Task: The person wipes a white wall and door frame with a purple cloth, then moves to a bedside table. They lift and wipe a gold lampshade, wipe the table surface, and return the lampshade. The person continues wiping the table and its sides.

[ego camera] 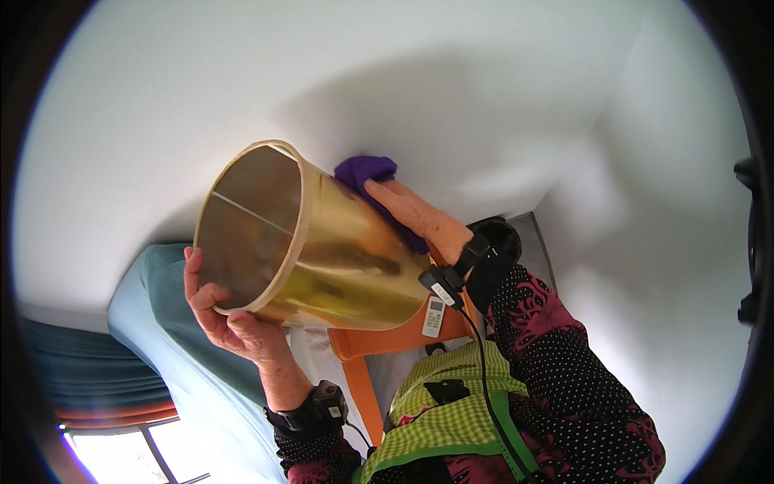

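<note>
A gold, shiny lampshade (351,260) is held up, tilted, its open end with a pale rim facing left and a thin rod crossing inside. My left hand (242,320) grips that rim at the lower left, fingers over the edge and thumb outside. A purple cloth (369,172) lies under my right hand (417,212), which presses it against the upper right side of the shade. Each wrist wears a black strap with a small device.
Below the shade stands an orange piece of furniture (375,342) with a white remote control (433,316) on it. A blue-green fabric-covered form (199,320) stands at left, above a window (121,454) with a dark fabric blind (97,369). White walls rise behind. A black cable hangs from the right wrist.
</note>
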Motion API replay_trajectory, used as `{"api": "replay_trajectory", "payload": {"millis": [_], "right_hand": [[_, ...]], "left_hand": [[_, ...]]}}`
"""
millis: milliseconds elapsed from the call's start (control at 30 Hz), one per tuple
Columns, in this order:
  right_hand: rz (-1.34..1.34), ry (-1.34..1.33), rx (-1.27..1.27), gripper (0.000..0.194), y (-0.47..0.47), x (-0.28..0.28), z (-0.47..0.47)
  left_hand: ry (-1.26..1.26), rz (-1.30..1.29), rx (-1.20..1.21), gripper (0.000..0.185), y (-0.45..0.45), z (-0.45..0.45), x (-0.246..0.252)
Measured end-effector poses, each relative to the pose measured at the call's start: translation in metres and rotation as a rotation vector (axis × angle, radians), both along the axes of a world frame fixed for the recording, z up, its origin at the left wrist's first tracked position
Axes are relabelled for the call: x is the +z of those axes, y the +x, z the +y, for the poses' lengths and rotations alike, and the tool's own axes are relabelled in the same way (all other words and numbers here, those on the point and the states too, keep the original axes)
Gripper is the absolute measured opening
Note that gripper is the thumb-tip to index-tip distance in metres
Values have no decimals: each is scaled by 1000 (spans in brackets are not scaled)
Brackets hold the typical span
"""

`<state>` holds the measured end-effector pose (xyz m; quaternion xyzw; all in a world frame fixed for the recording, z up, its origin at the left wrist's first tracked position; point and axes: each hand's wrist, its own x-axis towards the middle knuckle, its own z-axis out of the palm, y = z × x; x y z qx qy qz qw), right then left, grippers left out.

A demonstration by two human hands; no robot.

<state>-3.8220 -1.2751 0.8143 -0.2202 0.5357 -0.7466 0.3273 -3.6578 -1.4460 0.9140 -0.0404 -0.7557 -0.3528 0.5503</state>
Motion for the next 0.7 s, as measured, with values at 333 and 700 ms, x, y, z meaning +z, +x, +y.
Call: {"api": "replay_trajectory", "payload": {"millis": [333,700], "right_hand": [[-129,19,-223,50,47,-123,18],[-274,-54,-383,41,70,-130,34]], "left_hand": [[-34,-25,64,70,0,5,2],[-71,-69,30,72,13,4,6]]}}
